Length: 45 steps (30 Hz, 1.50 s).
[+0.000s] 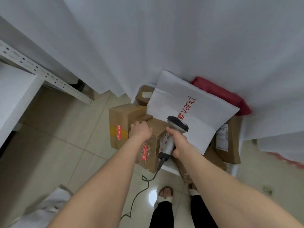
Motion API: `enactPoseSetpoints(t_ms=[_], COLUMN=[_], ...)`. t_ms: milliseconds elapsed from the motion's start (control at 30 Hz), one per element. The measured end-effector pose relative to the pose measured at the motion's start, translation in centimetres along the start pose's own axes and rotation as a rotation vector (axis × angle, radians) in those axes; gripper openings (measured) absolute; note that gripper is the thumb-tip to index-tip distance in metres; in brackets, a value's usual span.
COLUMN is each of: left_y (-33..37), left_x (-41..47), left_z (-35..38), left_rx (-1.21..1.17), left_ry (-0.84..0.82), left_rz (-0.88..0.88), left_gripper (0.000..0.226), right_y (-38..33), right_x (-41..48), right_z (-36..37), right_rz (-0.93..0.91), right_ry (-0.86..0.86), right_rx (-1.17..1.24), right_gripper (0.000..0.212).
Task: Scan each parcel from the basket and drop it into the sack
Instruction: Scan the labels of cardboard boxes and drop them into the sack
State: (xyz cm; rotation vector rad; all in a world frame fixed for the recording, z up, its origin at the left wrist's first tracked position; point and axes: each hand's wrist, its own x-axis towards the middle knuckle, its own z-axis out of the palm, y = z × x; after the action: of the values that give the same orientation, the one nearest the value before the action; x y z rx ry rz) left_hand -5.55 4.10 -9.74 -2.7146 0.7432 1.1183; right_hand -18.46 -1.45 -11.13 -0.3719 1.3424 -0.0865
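Gripping scanner [178,124], right hand [178,142], left hand [140,130] grasping box [150,162]

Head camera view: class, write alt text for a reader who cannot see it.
A person's right hand grips a corded barcode scanner over parcels heaped in a white basket, while the left hand curls over a taped cardboard box. A white Vancl mailer bag lies across the pile.

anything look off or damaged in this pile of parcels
The brown cardboard box nearest the person has wrinkled tape and a scuffed red sticker. The large white mailer bag lies askew across the overfull white basket.
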Motion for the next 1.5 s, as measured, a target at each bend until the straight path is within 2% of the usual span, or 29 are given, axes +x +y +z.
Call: enactPoseSetpoints(t_ms=[133,300,433,533,633,733,833,900,1000,1133,1233,1333,1367,1400,1500], left_y=[0.8,1.2,1.5,2.6,3.7,4.5,5.4,5.9,6.8,7.2,5.9,3.5,2.7,2.0,0.5], left_x=[0.8,1.6,0.5,-1.4,-3.5,-5.8,-8.5,-10.2,-13.3,-16.8,-18.9,-21.6,-22.5,-23.4,-25.6], left_z=[0.8,-0.1,-0.9,-2.6,-5.4,-8.0,-10.2,-11.8,-14.4,-17.9,-21.2,-24.7,-25.7,-26.6,-28.7], left_rx=[-0.013,-0.175,-0.529,-0.783,-0.767,-0.674,-0.530,-0.533,-0.534,-0.553,-0.665,-0.814,-0.886,-0.964,-1.144], left_ry=[0.046,-0.026,-0.047,-0.035,-0.098,-0.124,-0.015,0.085,0.218,0.351,0.285,0.230,0.225,0.209,0.157], left_rz=[-0.100,-0.211,-0.230,-0.138,0.035,0.100,0.125,0.125,0.148,0.108,0.046,0.032,0.034,0.045,0.081], left_gripper=[0.058,0.067,0.053,0.052,0.077,0.110,0.125,0.128,0.122,0.103,0.100,0.109,0.106,0.095,0.044], right_y=[0.3,-0.5,-2.1,-4.3,-7.0,-9.7,-11.7,-12.8,-14.1,-15.3,-16.5,-18.0,-18.2,-18.4,-18.0], right_x=[1.5,1.9,0.7,-1.2,-4.2,-7.6,-10.9,-13.4,-17.2,-21.6,-24.1,-26.0,-26.6,-27.3,-29.3], right_z=[0.3,0.0,-1.3,-1.5,-1.1,-0.8,-0.3,0.2,0.9,1.9,1.7,1.1,1.0,1.0,1.3], right_rz=[0.045,0.069,0.073,0.035,-0.024,-0.061,-0.109,-0.133,-0.163,-0.207,-0.262,-0.310,-0.311,-0.306,-0.253], right_ry=[-0.028,-0.035,-0.018,-0.006,-0.033,-0.102,-0.157,-0.199,-0.240,-0.286,-0.220,-0.141,-0.139,-0.142,-0.216], right_rx=[-0.009,-0.057,-0.075,-0.044,-0.038,-0.036,-0.065,-0.092,-0.117,-0.151,-0.136,-0.131,-0.155,-0.185,-0.298], right_gripper=[0.042,0.050,0.038,0.030,0.030,0.023,0.021,0.011,0.006,0.004,0.014,0.041,0.045,0.046,0.040])
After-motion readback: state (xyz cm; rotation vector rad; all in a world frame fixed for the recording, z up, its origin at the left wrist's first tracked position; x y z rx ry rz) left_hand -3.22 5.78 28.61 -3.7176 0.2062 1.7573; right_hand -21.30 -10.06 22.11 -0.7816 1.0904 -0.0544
